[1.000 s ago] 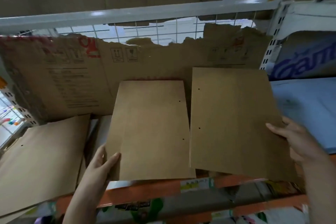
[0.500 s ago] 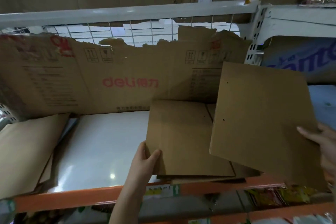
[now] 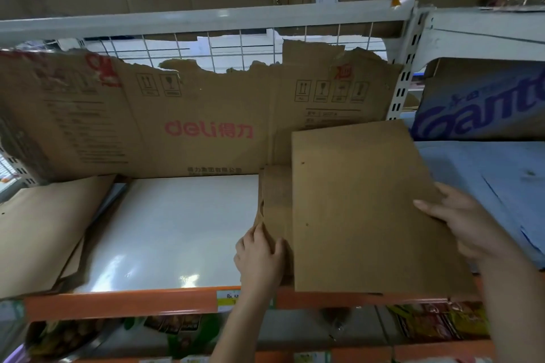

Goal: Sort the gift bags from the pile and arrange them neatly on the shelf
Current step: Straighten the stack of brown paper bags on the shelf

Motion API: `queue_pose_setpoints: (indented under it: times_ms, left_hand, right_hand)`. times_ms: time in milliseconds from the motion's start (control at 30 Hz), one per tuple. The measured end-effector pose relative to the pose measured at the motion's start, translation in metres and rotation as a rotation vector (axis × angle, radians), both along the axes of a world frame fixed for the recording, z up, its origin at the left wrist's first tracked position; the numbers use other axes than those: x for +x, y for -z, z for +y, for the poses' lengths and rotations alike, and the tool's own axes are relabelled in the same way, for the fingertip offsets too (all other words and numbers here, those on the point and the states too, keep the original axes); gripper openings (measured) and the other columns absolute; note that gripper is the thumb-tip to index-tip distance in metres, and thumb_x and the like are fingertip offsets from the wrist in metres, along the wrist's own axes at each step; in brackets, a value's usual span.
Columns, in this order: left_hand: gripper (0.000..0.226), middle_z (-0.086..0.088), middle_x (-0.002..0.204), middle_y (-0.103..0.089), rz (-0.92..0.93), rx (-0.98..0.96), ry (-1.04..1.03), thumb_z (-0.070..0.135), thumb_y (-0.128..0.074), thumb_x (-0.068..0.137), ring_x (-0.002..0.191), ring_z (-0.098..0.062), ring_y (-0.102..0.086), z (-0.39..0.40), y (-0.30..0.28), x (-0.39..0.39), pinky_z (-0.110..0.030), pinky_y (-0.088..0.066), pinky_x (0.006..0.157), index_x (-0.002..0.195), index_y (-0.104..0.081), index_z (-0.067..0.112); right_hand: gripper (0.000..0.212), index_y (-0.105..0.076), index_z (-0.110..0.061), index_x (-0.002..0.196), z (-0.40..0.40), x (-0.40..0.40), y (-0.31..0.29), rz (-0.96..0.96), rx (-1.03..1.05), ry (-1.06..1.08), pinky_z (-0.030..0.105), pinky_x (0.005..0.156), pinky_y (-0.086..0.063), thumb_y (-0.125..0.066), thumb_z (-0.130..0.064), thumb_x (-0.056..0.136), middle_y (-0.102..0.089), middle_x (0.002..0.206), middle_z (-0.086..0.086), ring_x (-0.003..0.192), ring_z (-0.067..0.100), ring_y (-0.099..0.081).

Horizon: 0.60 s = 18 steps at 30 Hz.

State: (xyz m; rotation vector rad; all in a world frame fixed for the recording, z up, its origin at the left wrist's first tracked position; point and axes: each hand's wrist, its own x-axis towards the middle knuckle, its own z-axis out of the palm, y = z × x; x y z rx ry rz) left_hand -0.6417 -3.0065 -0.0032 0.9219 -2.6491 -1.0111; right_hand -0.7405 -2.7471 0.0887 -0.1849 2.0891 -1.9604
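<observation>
A flat brown gift bag lies on top of a stack at the right end of the white shelf. My right hand holds its right edge, thumb on top. Under it, the edge of the brown bag stack sticks out to the left. My left hand grips that stack's front left corner. More flat brown bags lie at the shelf's left end.
A torn cardboard sheet printed "deli" stands along the back against a wire grid. The shelf has an orange front rail. A blue printed box and blue sheets fill the bay to the right. Snack packets show on the shelf below.
My left hand has slid the stack rightward to the shelf's right end, baring the white shelf. My right hand has lowered its bag from a tilt onto that stack.
</observation>
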Motion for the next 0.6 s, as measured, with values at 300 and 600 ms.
queue_pose_setpoints:
  times_ms: [300, 600]
  left_hand:
    - [0.038, -0.005, 0.136, -0.051, 0.225, 0.297, -0.1, 0.021, -0.042, 0.097, 0.098, -0.007, -0.054, -0.052, 0.001, 0.036, -0.016, -0.044, 0.063, 0.135, -0.047, 0.02]
    - [0.034, -0.005, 0.13, -0.058, 0.162, -0.037, -0.044, 0.019, -0.048, 0.095, 0.119, -0.02, -0.052, -0.103, -0.009, 0.065, -0.032, -0.041, 0.098, 0.128, -0.056, 0.015]
  right_hand:
    - [0.022, -0.056, -0.011, 0.111, -0.087, -0.03, 0.032, 0.085, 0.478, -0.02, 0.03, 0.073, -0.048, -0.05, -0.007, 0.09, -0.062, 0.1, 0.009, 0.091, 0.024, -0.059]
    - [0.015, -0.051, 0.001, 0.103, -0.108, -0.019, 0.049, 0.324, 1.127, 0.077, 0.028, 0.063, -0.039, -0.044, -0.006, 0.092, -0.055, 0.106, 0.02, 0.076, 0.023, -0.046]
